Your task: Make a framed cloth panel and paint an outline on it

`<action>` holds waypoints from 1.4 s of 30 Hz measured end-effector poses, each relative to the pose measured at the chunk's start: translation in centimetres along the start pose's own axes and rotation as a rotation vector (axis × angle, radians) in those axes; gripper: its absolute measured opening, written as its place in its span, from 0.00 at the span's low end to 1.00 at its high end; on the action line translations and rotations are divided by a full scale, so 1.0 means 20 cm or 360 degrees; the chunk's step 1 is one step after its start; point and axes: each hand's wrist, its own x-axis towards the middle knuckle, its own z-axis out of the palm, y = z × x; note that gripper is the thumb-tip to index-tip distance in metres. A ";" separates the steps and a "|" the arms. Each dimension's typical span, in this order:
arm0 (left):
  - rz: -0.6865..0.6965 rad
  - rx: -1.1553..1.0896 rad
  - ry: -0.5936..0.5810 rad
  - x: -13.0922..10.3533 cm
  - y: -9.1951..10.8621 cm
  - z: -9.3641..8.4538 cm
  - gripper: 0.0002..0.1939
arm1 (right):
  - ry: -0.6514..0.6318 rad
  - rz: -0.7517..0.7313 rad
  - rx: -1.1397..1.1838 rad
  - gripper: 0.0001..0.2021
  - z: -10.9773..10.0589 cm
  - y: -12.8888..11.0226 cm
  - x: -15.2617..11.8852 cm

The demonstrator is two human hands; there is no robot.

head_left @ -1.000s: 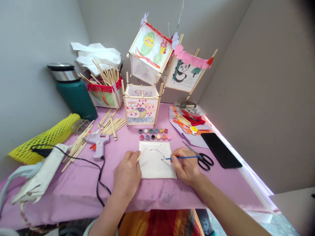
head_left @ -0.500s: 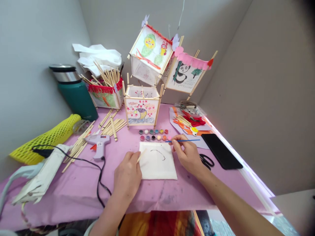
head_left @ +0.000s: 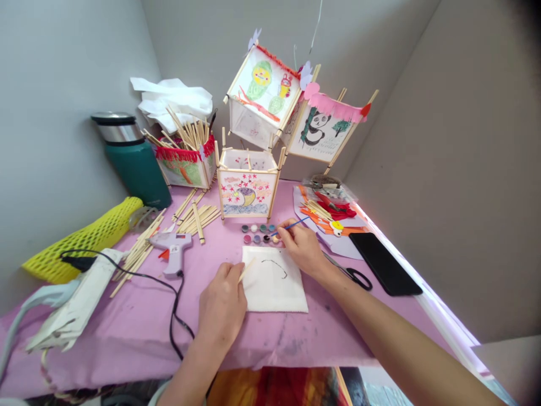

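Between the fingers of my right hand (head_left: 305, 248) is a thin blue paintbrush (head_left: 298, 223). Its tip is at the small black paint pot (head_left: 266, 239), in the front row of paint pots (head_left: 247, 239); my hand hides the right end of the rows. A white square sheet (head_left: 274, 296), paper or cloth, lies flat below the pots, with a thin black curved line painted on it. My left hand (head_left: 224, 304) is closed on a short pale wooden stick (head_left: 247, 270) and rests over the sheet's left edge.
Around the sheet are a glue gun (head_left: 172, 248) with its cord, bamboo sticks (head_left: 137, 254), scissors (head_left: 359, 278) and a black phone (head_left: 384, 263). Behind stand a lantern with a moon drawing (head_left: 245, 194), a stick-filled box (head_left: 186, 172) and a teal bottle (head_left: 137, 169).
My right hand has moved left and away from me, bringing the brush from above the sheet's top edge to the black pot. My left hand stays at the sheet's edge.
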 end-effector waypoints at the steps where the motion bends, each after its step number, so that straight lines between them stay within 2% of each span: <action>1: 0.0000 0.0003 0.0001 0.00 0.00 0.00 0.20 | 0.0007 0.0001 -0.0032 0.09 0.01 0.00 0.01; 5: 0.0009 0.0003 0.0005 0.00 0.00 0.00 0.20 | 0.0000 0.0015 -0.0039 0.09 0.02 0.02 0.02; 11: 0.0016 0.0001 0.0014 -0.01 -0.01 0.01 0.20 | 0.0082 0.0142 0.0306 0.08 -0.03 0.01 -0.01; 17: 0.0014 0.0006 0.0014 0.00 -0.01 0.01 0.20 | 0.0204 0.0235 0.0702 0.08 -0.11 0.01 -0.16; 21: 0.0019 0.0003 0.0017 0.00 0.00 0.00 0.20 | 0.0273 0.0280 0.0900 0.09 -0.14 0.04 -0.27; 26: 0.0039 0.0029 0.0047 0.00 0.00 0.00 0.20 | 0.0234 0.0335 0.0854 0.09 -0.12 0.04 -0.31; 30: 0.0039 0.0044 0.0050 0.00 0.00 0.01 0.20 | 0.0167 0.0285 0.0795 0.10 -0.11 0.04 -0.31; 42: 0.0048 0.0032 0.0066 0.00 -0.01 0.02 0.19 | 0.0143 0.0191 0.0505 0.10 -0.10 0.07 -0.32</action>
